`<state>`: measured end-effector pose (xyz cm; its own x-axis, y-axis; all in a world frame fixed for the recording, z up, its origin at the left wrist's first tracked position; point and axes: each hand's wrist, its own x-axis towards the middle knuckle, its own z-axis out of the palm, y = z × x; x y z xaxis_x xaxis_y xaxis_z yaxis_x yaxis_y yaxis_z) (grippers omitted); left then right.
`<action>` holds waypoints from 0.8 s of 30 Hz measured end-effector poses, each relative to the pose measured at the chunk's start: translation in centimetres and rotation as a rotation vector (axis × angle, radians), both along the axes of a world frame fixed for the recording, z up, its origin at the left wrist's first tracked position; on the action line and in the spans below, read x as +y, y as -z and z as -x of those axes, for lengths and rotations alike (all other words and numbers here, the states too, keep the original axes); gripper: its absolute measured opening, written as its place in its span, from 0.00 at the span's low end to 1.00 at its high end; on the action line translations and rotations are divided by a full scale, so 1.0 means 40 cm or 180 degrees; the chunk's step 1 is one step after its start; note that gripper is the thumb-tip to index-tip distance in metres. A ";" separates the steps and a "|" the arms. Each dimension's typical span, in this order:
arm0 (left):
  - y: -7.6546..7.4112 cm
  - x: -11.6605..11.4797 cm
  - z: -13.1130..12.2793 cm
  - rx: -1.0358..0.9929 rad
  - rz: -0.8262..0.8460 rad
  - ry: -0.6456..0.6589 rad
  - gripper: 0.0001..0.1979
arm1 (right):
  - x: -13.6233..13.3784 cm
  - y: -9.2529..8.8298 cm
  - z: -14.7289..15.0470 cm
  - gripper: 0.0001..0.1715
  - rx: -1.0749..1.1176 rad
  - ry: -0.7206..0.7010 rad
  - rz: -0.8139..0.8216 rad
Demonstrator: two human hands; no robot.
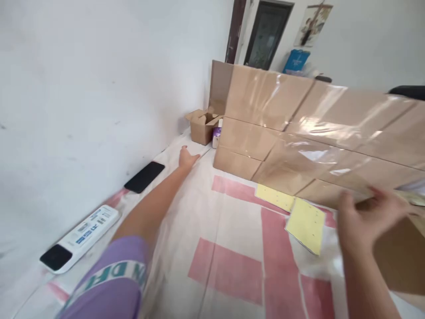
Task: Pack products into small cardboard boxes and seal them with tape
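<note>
My left hand [188, 157] reaches far forward along the white wall, thumb held out from the fingers, nothing in it. Just ahead of it stands a small open cardboard box [202, 133], with a purple-and-white packet [216, 136] beside it. My right hand [365, 217], smeared by motion, is at the lower right with its thumb and fingers apart and no object visible between them. It is in front of a large upright cardboard panel [299, 128] with shiny tape on it; contact cannot be made out. Yellow cards [307, 225] with small holes lie left of this hand.
A black phone [144, 177] and a white power strip [83, 237] with a dark end lie along the wall. A pink-and-white cloth [229, 270] covers the surface. Brown cardboard [403, 254] sits at the right edge. Behind the panel are a blue bag [296, 60] and a door [268, 35].
</note>
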<state>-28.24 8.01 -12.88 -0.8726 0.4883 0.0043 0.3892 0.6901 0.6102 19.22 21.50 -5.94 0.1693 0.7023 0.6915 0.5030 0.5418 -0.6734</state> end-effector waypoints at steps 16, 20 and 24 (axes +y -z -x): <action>0.152 0.379 0.306 -0.0005 -0.1166 -0.0576 0.52 | 0.115 0.130 1.395 0.45 -0.1412 -0.0629 0.1705; 0.150 0.375 0.298 0.0057 -0.1211 -0.0843 0.61 | 0.160 0.157 1.385 0.39 -0.1066 -0.0632 0.1933; 0.113 0.345 0.309 -0.0123 -0.1394 -0.0945 0.61 | 0.090 0.131 1.366 0.38 -0.1197 -0.0576 0.1938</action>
